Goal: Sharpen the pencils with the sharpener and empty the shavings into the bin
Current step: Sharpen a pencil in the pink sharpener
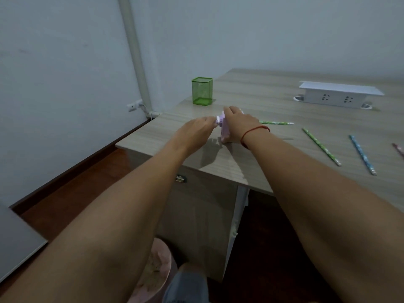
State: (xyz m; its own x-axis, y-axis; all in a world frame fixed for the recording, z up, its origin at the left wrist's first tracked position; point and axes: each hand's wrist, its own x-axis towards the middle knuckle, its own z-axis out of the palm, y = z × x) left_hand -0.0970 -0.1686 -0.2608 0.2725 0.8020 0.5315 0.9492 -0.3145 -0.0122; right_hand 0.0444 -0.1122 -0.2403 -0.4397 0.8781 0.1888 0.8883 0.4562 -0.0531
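Note:
A pale purple sharpener (223, 127) stands on the wooden desk (262, 99) near its left end. My right hand (238, 125) grips its body from above. My left hand (197, 126) pinches the white crank knob (217, 121) on its left side. A green patterned pencil (276, 123) sticks out to the right from behind my right hand; whether its tip is in the sharpener is hidden. Three more pencils lie to the right: a green one (321, 146), a blue one (361, 154) and a pink one (399, 149) at the frame edge. A pink bin (153, 272) with shavings stands on the floor under the desk.
A green mesh pencil cup (202, 91) stands at the desk's back left corner. A white socket box (336, 96) is raised from the desk at the back right. A drawer cabinet with a metal handle (179, 178) sits below the desk edge.

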